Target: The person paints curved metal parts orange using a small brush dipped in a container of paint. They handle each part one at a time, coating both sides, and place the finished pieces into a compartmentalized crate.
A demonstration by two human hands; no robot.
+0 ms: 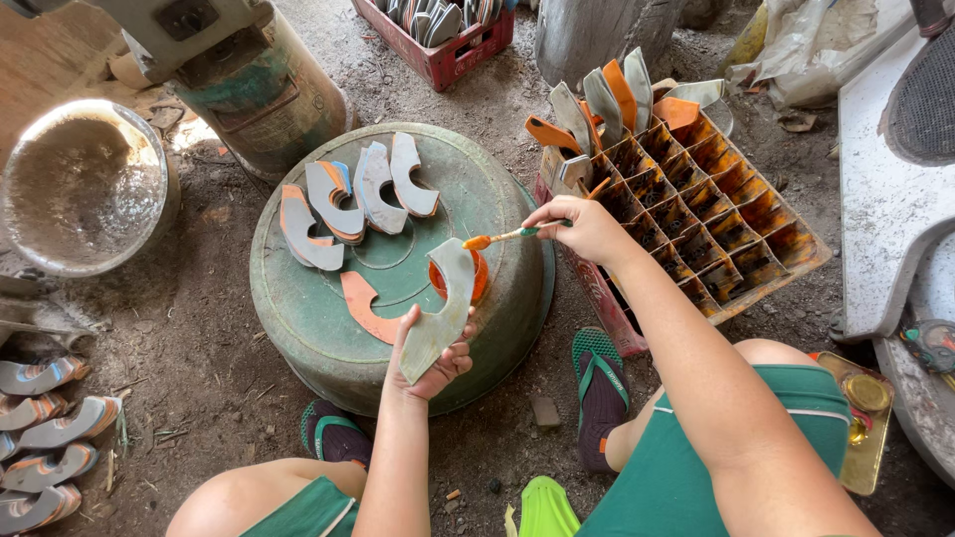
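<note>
Item: curved piece (444, 308), grey, crescent-shaped with a scooped inner edge, flat and thin, its face dull and slightly mottled. Held upright and tilted in my left hand (428, 360), fingers wrapped round its lower end, thumb up its left edge. It sits above the near rim of the tub (328, 338), its top end in front of the orange cup (479, 281).

Item: brush (509, 235), green handle, pale neck, orange-stained bristles. Pinched between thumb and fingers of my right hand (582, 227); bristle end points left, just above the top of the curved piece. I cannot tell whether they touch.

Item: tub, round, green, upturned, worn base serving as my bench.

Item: four pieces (358, 194) of like shape, grey with orange and blue edges, laid overlapping in a row on the far left of the tub.

Item: one orange piece (363, 306), lying flat on the tub, just left of my left hand.

Item: crate (716, 224), divided into square cells stained orange, right of the tub. Several grey and orange pieces stand in its far corner cells.

Item: metal bowl (85, 184), far left, on the dirt floor.

Item: more pieces (45, 438) in a row on the floor, lower left.

Item: my flip-flops (600, 383), green-strapped, at the tub's near side.
</note>
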